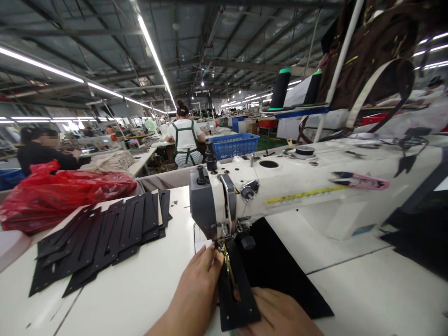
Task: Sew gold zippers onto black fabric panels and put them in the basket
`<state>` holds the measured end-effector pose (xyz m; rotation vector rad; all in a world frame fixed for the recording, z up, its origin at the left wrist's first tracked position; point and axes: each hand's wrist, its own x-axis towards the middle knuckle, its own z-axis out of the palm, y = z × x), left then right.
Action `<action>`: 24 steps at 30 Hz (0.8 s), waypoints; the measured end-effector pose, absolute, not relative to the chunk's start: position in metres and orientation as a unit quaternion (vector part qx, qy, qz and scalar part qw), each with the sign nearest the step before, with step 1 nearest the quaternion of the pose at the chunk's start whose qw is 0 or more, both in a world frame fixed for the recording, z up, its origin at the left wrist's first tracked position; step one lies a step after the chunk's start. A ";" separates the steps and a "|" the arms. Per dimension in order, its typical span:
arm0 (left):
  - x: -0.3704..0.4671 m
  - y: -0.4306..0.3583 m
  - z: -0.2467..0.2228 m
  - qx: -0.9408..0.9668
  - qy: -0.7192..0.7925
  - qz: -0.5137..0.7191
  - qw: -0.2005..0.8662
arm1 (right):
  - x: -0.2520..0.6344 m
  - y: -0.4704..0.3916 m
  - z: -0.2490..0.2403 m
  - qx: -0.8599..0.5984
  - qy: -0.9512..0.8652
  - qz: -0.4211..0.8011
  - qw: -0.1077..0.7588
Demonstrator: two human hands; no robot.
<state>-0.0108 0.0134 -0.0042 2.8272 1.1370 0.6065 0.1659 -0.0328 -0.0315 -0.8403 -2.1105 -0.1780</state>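
Note:
A black slotted panel lies under the presser foot of a white sewing machine, with a gold-toothed zipper showing along its slot. My left hand is closed at the panel's left edge, fingertips bunched close to the needle area. At the near right end, my right hand grips the panel; a fingertip shows through the slot, and the other fingers are partly hidden beneath. A larger black piece extends to the right under the machine arm.
Overlapping black slotted panels lie on the left of the white table, by a red plastic bag. Pink-handled thread snips rest on the machine arm. Thread cones stand above. A co-worker sits ahead, near a blue basket.

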 end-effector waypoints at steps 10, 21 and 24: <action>-0.008 0.003 0.005 0.821 0.414 0.346 0.187 | 0.163 0.008 0.005 -0.467 -0.857 0.046 0.213; -0.007 0.005 -0.012 0.878 0.391 0.276 0.007 | 0.170 0.028 0.003 -0.420 -0.892 0.022 0.164; -0.005 0.006 -0.017 0.883 0.384 0.270 -0.006 | 0.174 0.029 0.004 -0.410 -0.894 0.036 0.178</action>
